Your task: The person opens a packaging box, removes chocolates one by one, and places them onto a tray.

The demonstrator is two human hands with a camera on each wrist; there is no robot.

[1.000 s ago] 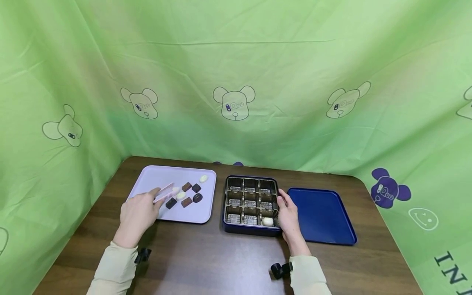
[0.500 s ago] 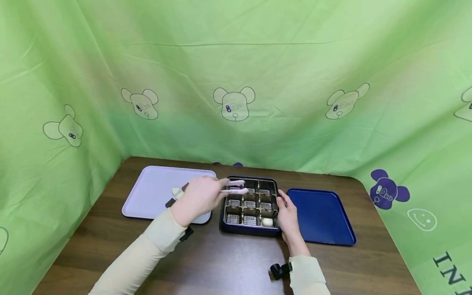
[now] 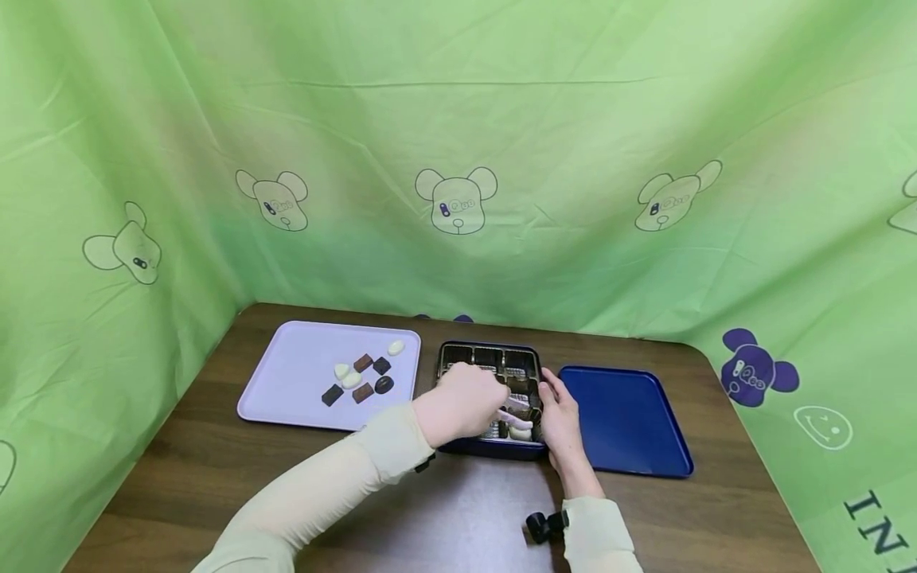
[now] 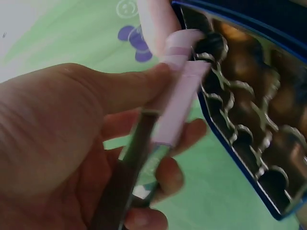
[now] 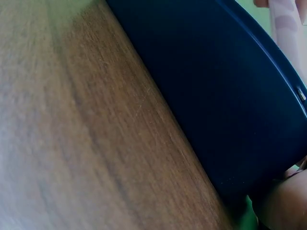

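Observation:
My left hand holds a pair of pink-tipped tongs over the divided chocolate box. In the head view, the tongs' tips are at the front right compartment, by a white chocolate; whether they touch it I cannot tell. My right hand grips the box's right side, thumb by the rim. To the left, a pale lilac tray bears several chocolates, such as a white oval one, a brown block and a dark oval one. My left hand hides part of the box's compartments.
A blue lid lies on the wooden table, right of the box and beside my right hand. Green printed cloth hangs behind and around the table.
My left hand has moved right with the tongs, from the tray across to the box's front right compartment. My right hand stays on the box. The chocolates on the tray look unmoved.

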